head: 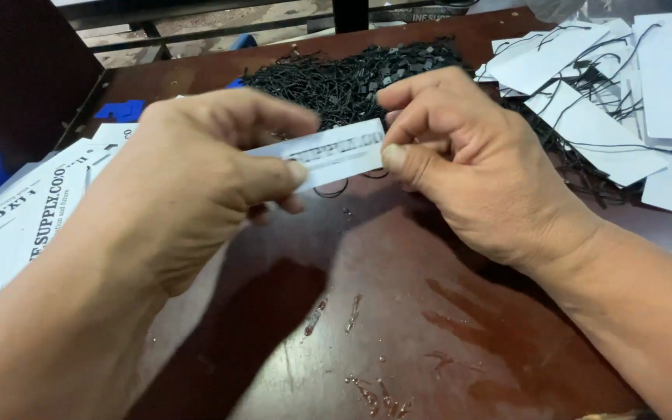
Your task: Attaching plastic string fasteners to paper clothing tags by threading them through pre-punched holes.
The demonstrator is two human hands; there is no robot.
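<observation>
A narrow white paper tag (334, 152) with dark print is held flat between both my hands above the brown table. My left hand (196, 179) pinches its left end between thumb and fingers. My right hand (460, 163) pinches its right end with thumb and forefinger, the other fingers curled. A thin black string loop (334, 189) hangs just under the tag. Right behind the hands lies a heap of black string loops (351, 78).
A pile of white tags with black strings attached (608, 85) lies at the right. Printed white tags (33, 210) are stacked at the left. The worn brown table (398, 311) has scuffed patches near me. Blue objects (118, 110) sit at the far left.
</observation>
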